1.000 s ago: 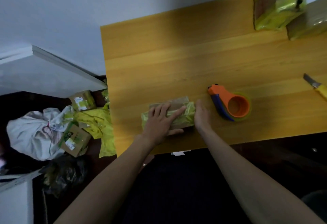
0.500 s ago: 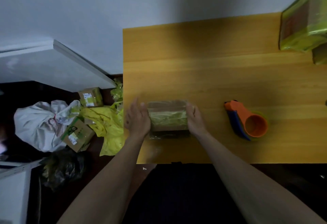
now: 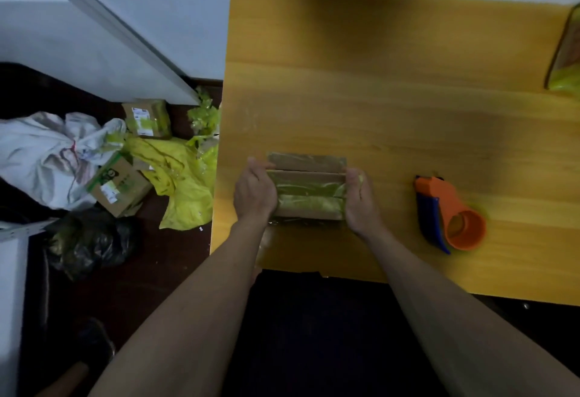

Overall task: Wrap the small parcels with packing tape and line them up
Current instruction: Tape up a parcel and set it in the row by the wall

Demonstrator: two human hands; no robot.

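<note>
The person's left hand (image 3: 255, 193) and right hand (image 3: 358, 200) grip the two ends of a small brown cardboard parcel with yellow-green tape (image 3: 309, 191), near the front edge of the yellow wooden table (image 3: 392, 89). To its right lies an orange tape dispenser (image 3: 452, 214); farther right, at the far edge, another green-wrapped parcel (image 3: 566, 60).

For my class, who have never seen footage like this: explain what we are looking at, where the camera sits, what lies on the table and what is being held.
No machine here: a person works with bare hands. The camera is worn on the head, looking down. The left hand and right hand grip the two ends of a small parcel, a cardboard box banded with greenish tape, on the wooden table. To its right lies an orange tape dispenser. Another wrapped parcel shows at the far right edge. Boxes and bags lie on the floor, left.
</note>
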